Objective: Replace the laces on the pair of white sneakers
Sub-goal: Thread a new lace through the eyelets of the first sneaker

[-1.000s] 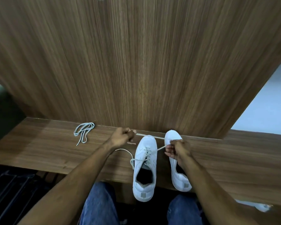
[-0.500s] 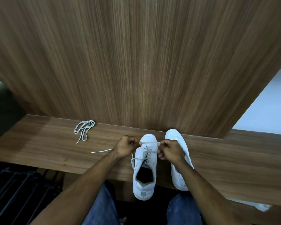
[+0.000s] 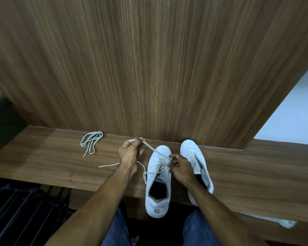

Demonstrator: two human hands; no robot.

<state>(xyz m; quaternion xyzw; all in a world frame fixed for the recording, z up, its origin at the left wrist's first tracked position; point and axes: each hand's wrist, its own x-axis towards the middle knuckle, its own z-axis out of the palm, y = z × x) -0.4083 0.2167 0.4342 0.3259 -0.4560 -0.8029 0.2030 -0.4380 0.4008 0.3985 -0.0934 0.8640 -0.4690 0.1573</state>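
Note:
Two white sneakers stand toes-away on a wooden ledge (image 3: 52,162). The left sneaker (image 3: 158,183) has a white lace (image 3: 154,150) partly threaded through its eyelets. My left hand (image 3: 130,153) pinches one end of that lace and holds it taut up to the left of the toe. My right hand (image 3: 180,167) grips the same lace at the shoe's upper eyelets. The lace's other end (image 3: 110,165) trails loose on the ledge to the left. The right sneaker (image 3: 194,153) lies partly hidden under my right wrist.
A spare lace (image 3: 91,141), loosely bundled, lies on the ledge at the left by the upright wooden panel (image 3: 149,68). The sneakers' heels overhang the ledge's front edge above my knees. A dark ribbed object (image 3: 16,210) sits below left.
My left hand has pulled the lace end up and leftward away from the shoe, drawing it taut. My right hand stayed at the eyelets. The view shifted slightly.

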